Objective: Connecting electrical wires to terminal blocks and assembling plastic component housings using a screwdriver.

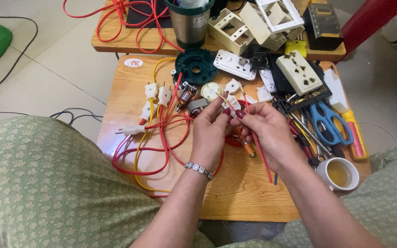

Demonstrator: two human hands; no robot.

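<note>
I see my left hand (212,126) and right hand (263,131) meeting above the middle of the wooden table (235,193). The fingers of both are narrow, pinching a thin red wire (259,149) with a bare tip; its smooth insulation hangs down toward the near edge. Small white plastic plugs (155,98) lie toward the left edge among glossy red and yellow loops. Blue-handled scissors (329,121) rest near the right edge, beside a round white cup (338,174).
</note>
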